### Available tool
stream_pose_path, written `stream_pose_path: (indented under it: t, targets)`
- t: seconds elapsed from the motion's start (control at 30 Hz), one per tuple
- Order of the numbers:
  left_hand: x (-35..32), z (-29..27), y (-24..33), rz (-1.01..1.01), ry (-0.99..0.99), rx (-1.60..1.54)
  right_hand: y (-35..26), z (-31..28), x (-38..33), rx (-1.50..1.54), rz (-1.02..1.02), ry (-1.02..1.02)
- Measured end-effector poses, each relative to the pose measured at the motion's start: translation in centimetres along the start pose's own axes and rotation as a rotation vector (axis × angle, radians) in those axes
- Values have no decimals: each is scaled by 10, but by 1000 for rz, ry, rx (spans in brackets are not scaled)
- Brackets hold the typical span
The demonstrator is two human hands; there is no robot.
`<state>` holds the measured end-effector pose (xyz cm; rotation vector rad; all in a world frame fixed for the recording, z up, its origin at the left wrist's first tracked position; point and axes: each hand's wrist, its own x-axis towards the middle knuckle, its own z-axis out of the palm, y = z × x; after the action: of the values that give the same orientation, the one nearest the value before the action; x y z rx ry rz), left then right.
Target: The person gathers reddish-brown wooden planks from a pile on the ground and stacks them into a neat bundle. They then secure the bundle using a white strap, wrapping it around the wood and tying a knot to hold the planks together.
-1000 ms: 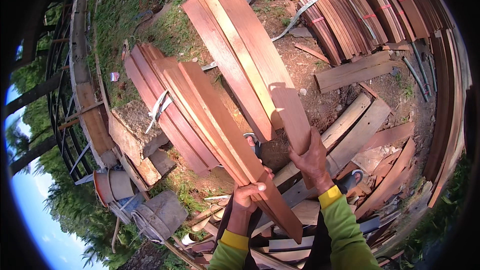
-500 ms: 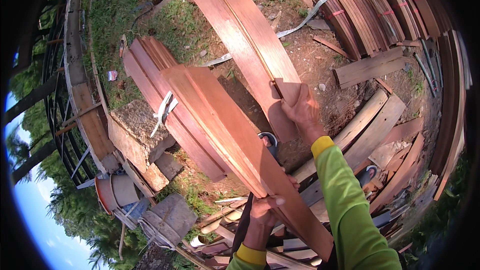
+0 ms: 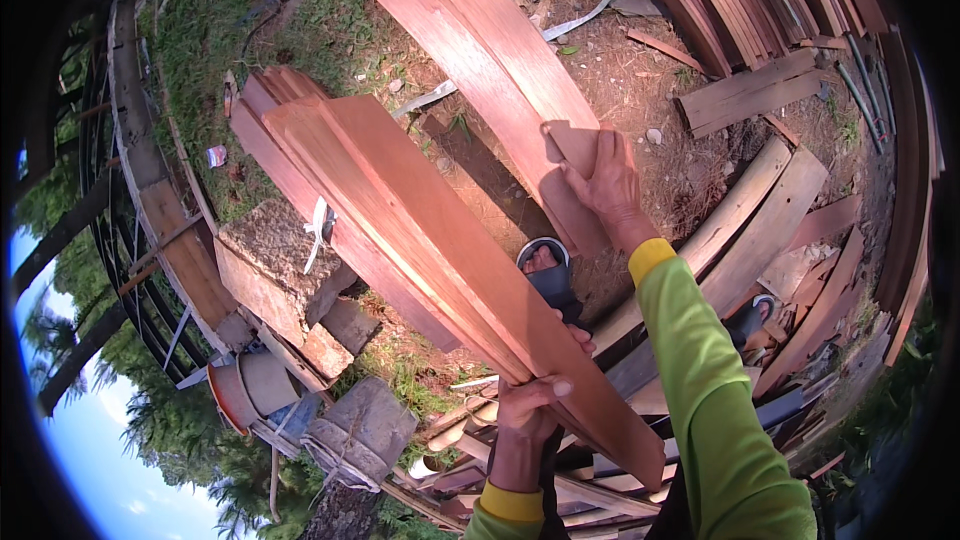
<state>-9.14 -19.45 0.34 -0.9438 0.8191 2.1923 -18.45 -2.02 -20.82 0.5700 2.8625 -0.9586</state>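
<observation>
My left hand [image 3: 530, 408] grips a stack of long reddish-brown wooden boards [image 3: 420, 250] near its lower end. Its thumb lies across the lower edge, and fingertips show on the far side. My right hand [image 3: 608, 190] rests on the near end of another pair of long boards [image 3: 480, 50], fingers stretched out and thumb apart. These boards overlap lengthwise and slant away to the upper left. Partly under the held stack lie more reddish boards [image 3: 345, 265], with a white strap [image 3: 318, 225] beside them.
Strapped board bundles [image 3: 710, 10] stand at the far right. Old planks [image 3: 735, 230] and scrap wood lie right of my sandalled foot [image 3: 545, 270]. On the left are a stone block [image 3: 265, 265], a bucket [image 3: 235, 390] and a timber rail [image 3: 165, 240]. A pale strap [image 3: 600, 5] crosses the ground.
My right hand's fingers have straightened on the pair of boards, whose seam looks narrower. The view has shifted, bringing more of my foot into sight. My left hand keeps its grip.
</observation>
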Motion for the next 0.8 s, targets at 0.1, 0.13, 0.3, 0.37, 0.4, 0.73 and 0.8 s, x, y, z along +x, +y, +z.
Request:
stream_pose_path:
  t: [0.1, 0.13, 0.3, 0.37, 0.4, 0.73, 0.8]
  targets:
    - [0, 2, 1, -7, 29, 26, -1, 3, -2, -77, -65, 52]
    - [0, 2, 1, -12, 31, 20, -2, 3, -3, -112, -46, 55]
    - [2, 1, 1, -20, 30, 20, -11, 0, -5, -30, 58, 67]
    - [4, 0, 1, -22, 26, 5, -8, -1, -1, 4, 40, 86]
    - [6, -3, 0, -21, 12, -5, -4, 0, 0, 2, 48, 82]
    - [9, -3, 0, -22, 8, -90, -21, -2, 1, -201, 73, 89]
    - [9, -7, 3, -5, 8, -69, -42, -3, 9, -158, -50, 119]
